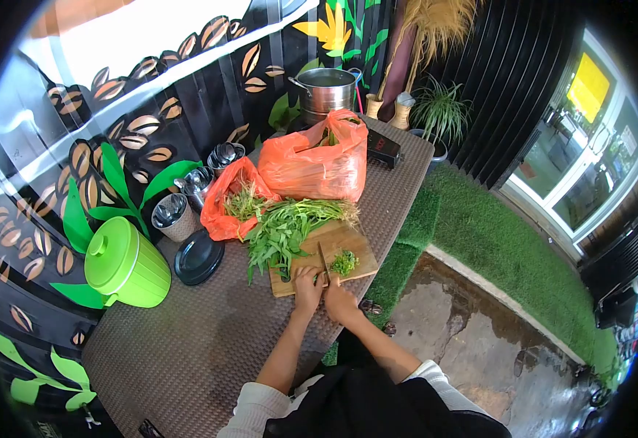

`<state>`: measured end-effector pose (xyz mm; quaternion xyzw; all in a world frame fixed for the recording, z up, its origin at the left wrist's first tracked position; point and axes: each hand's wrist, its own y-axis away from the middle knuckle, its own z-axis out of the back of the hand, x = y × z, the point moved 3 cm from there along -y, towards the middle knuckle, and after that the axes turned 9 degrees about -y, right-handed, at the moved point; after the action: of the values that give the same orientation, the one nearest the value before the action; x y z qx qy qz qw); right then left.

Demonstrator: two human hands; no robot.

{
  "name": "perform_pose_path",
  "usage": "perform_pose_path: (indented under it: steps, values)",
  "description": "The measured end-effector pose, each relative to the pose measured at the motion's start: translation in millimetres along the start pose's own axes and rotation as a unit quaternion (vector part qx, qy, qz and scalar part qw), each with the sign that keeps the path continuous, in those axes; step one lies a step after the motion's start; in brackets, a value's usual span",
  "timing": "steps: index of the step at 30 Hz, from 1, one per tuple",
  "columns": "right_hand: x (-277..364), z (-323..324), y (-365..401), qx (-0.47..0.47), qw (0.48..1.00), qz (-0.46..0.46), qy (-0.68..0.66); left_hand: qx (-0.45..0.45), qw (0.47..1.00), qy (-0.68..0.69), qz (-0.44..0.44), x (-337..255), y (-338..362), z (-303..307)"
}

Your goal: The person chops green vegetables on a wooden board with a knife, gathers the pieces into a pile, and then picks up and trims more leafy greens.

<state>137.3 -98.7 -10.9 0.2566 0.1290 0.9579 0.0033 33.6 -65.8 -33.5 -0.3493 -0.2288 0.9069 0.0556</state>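
My right hand [341,302] is closed round the handle of a knife [323,255], whose blade points away from me over a wooden cutting board [363,252]. Just left of the blade, my left hand [309,287] is curled on the board, with a bit of green showing at its fingers; most of what it grips is hidden. Right of the blade lies a small heap of chopped greens [344,263]. A bunch of long leafy greens [282,230] covers the board's far left part, its rooty ends toward the right.
Behind the board stand a large orange plastic bag [312,171] and a smaller open one [220,215] with greens. To the left are a lime green lidded bucket [131,263], a black plate [198,258] and cutlery holders [175,220]. A steel pot [328,93] stands at the far end.
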Motion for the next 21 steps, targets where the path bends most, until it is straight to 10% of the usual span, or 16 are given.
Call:
perform_pose_path:
  steps: [21]
  values:
    - [-4.4,7.8,-21.8,-0.02,0.999,-0.001,-0.036,0.02,0.999,0.002,-0.046,-1.1,4.3,7.6]
